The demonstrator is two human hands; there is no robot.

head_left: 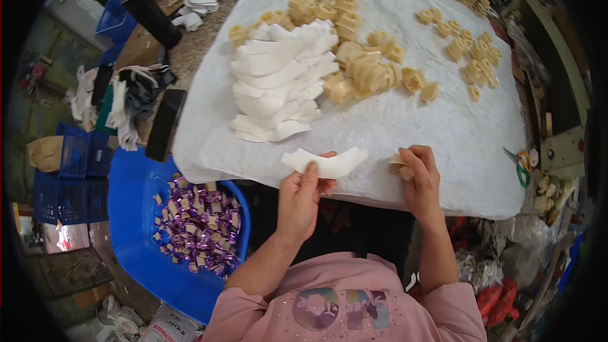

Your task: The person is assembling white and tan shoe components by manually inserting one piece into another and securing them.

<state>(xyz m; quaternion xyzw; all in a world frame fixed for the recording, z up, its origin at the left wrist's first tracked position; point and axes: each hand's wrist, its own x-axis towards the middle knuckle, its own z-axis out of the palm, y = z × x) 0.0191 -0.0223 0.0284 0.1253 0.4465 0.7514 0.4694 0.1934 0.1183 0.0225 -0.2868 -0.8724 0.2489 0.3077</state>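
Observation:
My left hand pinches a curved white strip and holds it just above the near edge of a white padded work surface. To the right, the fingers of my right hand are closed on a small tan block that rests on that surface. A fanned pile of similar white strips lies farther back. Beside that pile is a heap of tan blocks. More tan blocks are scattered at the far right.
A blue tub at my lower left holds several purple-wrapped pieces. Green-handled scissors lie at the right edge. Black tools, rags and blue crates crowd the left side.

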